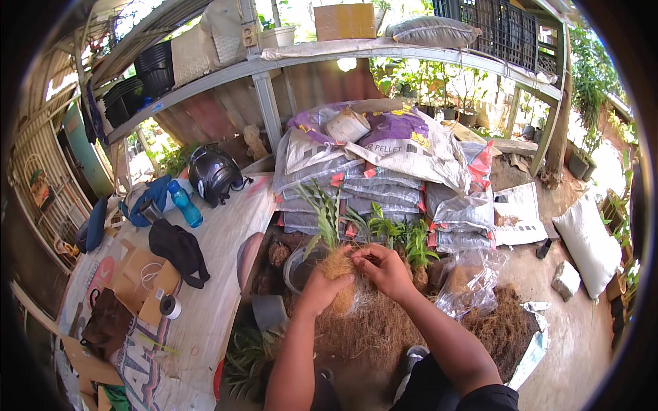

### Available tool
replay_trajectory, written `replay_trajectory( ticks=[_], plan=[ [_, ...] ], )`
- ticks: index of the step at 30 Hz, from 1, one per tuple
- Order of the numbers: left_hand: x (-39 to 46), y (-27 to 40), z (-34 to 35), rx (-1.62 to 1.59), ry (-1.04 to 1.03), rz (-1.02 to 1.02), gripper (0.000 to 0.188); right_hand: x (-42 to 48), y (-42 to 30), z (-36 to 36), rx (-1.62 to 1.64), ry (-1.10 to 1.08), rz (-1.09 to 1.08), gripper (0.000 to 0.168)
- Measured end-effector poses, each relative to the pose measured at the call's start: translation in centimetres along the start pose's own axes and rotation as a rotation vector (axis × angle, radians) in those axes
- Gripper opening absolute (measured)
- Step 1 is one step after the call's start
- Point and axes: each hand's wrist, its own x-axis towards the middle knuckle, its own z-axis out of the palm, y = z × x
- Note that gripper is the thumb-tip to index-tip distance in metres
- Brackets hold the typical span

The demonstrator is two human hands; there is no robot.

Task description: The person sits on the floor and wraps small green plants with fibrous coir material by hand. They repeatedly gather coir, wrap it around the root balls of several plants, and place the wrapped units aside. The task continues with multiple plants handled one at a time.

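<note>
My left hand [325,292] grips a ball of tan coconut fibre [339,267] from which a leafy green plant [325,213] rises upright. At the ball's upper right, my right hand [383,267] has its thumb and forefinger pinched together close to the fibre. Whether a strand sits in that pinch is too small to tell. Behind the ball stands a dark round basin [295,269], partly covered by my left hand and the fibre. Loose brown coconut fibre [367,329] spreads over the ground below both hands. Several small plants with wrapped roots [419,246] stand just beyond my right hand.
Stacked sacks [380,190] rise ahead. A low table [205,329] on the left bears a helmet [213,174], a blue bottle [185,203], a cardboard box [146,280] and a spool [170,306]. Right of me lie clear plastic [475,282] and more fibre [501,323].
</note>
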Motion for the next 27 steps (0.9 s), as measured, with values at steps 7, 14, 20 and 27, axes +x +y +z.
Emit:
replay_trajectory(
  ticks=[7, 14, 20, 27],
  plan=[
    [1.5, -0.2, 0.6, 0.109, 0.004, 0.0, 0.028, 0.3, -0.4, -1.8, -0.255, 0.0, 0.044, 0.017],
    [2.2, -0.2, 0.9, 0.199, 0.089, 0.031, 0.025, 0.9, -0.1, -5.0, -0.123, -0.059, 0.065, 0.014],
    [2.6, 0.7, 0.4, 0.382, 0.361, 0.004, 0.03, 1.7, -0.1, -8.1, -0.499, 0.408, -0.162, 0.02],
    [3.7, -1.6, 1.7, 0.357, 0.277, 0.139, 0.029, 2.6, -0.1, -1.8, -0.179, 0.075, -0.167, 0.03]
  ],
)
